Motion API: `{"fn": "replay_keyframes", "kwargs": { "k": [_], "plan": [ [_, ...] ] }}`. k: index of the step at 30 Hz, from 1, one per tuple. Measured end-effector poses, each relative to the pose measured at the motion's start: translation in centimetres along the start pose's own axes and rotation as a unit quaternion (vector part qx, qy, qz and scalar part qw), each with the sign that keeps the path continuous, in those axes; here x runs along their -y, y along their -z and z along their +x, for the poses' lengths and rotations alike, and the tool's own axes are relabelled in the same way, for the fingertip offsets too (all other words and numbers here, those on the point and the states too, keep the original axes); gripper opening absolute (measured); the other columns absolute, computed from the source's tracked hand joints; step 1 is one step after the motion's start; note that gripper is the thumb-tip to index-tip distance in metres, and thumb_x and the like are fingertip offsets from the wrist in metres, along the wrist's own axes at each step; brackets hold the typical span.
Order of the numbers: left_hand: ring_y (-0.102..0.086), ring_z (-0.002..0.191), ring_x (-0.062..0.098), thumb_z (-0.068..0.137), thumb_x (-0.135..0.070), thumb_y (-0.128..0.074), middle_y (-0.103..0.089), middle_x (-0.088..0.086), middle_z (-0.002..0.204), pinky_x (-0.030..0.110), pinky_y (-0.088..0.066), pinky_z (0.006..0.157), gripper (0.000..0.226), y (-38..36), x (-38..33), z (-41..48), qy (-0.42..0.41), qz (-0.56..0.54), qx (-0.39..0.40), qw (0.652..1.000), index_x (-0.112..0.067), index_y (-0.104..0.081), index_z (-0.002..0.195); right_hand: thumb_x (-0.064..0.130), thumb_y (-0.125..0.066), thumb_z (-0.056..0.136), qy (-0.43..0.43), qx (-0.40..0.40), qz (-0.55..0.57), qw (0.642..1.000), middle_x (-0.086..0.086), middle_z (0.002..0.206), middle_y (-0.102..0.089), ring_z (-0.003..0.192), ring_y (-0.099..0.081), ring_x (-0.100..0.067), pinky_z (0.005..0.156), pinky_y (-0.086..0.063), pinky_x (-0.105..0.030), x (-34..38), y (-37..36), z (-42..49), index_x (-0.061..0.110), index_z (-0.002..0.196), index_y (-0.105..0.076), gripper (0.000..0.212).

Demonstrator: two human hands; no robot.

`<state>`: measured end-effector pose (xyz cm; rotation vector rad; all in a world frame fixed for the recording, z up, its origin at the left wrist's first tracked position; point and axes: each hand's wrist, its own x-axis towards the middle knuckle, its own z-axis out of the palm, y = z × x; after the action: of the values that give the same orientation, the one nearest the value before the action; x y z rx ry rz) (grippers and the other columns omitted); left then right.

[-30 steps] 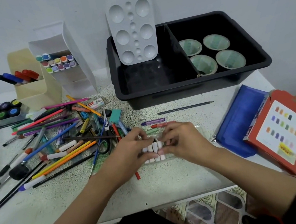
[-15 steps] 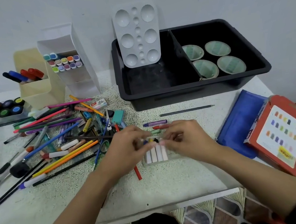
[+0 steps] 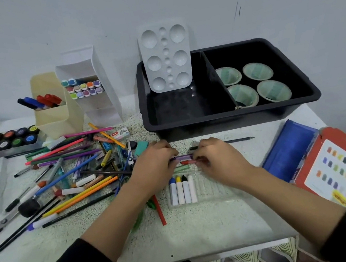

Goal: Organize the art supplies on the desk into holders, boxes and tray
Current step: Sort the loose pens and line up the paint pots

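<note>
A clear plastic crayon tray (image 3: 213, 191) lies at the desk's front middle, with several crayons (image 3: 182, 190) lined up in its left slots. Just beyond it lie a purple crayon (image 3: 182, 157), a red crayon (image 3: 188, 162) and a green crayon (image 3: 181, 169). My left hand (image 3: 154, 166) pinches the left end of the purple crayon. My right hand (image 3: 217, 160) has its fingertips curled onto the right end of the red crayon. The crayon box, a blue inner tray (image 3: 287, 151) and a red lid (image 3: 335, 168), sits at the right.
A black divided bin (image 3: 231, 112) holds a white palette (image 3: 165, 57) and several green bowls (image 3: 256, 84). A cream holder (image 3: 56, 119) and a white holder (image 3: 97, 101) hold markers. Paint pots (image 3: 4, 140) and a pile of pencils and pens (image 3: 69, 166) fill the left.
Both hands left the crayons in the tray and moved away from me to the loose purple and red crayons just beyond it. The row of crayons in the tray now shows.
</note>
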<state>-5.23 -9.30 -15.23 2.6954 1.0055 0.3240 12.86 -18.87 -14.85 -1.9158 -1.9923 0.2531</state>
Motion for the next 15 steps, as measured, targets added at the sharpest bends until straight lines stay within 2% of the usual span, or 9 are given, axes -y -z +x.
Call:
{"fn": "replay_keyframes", "kwargs": {
  "k": [5,8,11,15],
  "plan": [
    [-0.053,0.098,0.02,0.096,-0.033,-0.062,-0.063,-0.003,0.1,0.036,-0.049,0.081,0.014,1.0,0.4,0.1,-0.006,-0.005,-0.015,1.0,-0.022,-0.07,0.099,0.011,-0.064,0.088,-0.025,0.025,0.01,0.999,0.004,0.089,-0.059,0.088,-0.055,-0.019,0.068,-0.049,-0.034,0.8,0.7,0.7,0.016,0.093,-0.068,0.009],
    [-0.053,0.087,0.009,0.094,-0.032,-0.064,-0.062,-0.009,0.092,0.031,-0.047,0.076,0.01,3.4,0.8,-1.1,0.006,-0.058,-0.043,0.997,-0.023,-0.068,0.095,0.014,-0.067,0.089,-0.037,0.016,0.055,0.998,0.006,0.089,-0.053,0.081,-0.05,-0.012,0.065,-0.043,-0.027,2.4,0.7,1.5,0.016,0.093,-0.061,0.006],
    [-0.051,0.071,0.001,0.09,-0.025,-0.071,-0.058,-0.017,0.078,0.023,-0.041,0.064,0.004,6.2,2.0,-3.2,0.043,-0.119,-0.099,0.987,-0.022,-0.069,0.09,0.011,-0.066,0.092,-0.028,0.015,0.111,0.993,0.006,0.093,-0.055,0.083,-0.05,-0.007,0.065,-0.041,-0.022,4.4,0.2,2.7,0.017,0.093,-0.06,0.009],
    [-0.057,0.07,0.005,0.091,-0.022,-0.073,-0.063,-0.016,0.075,0.012,-0.04,0.059,0.003,8.9,4.5,-6.8,0.114,-0.18,-0.163,0.963,-0.022,-0.07,0.091,0.01,-0.064,0.095,0.022,0.03,0.153,0.988,0.002,0.098,-0.061,0.087,-0.053,-0.012,0.07,-0.042,-0.023,7.3,-0.2,4.5,0.015,0.107,-0.062,0.014]
  ]
}}
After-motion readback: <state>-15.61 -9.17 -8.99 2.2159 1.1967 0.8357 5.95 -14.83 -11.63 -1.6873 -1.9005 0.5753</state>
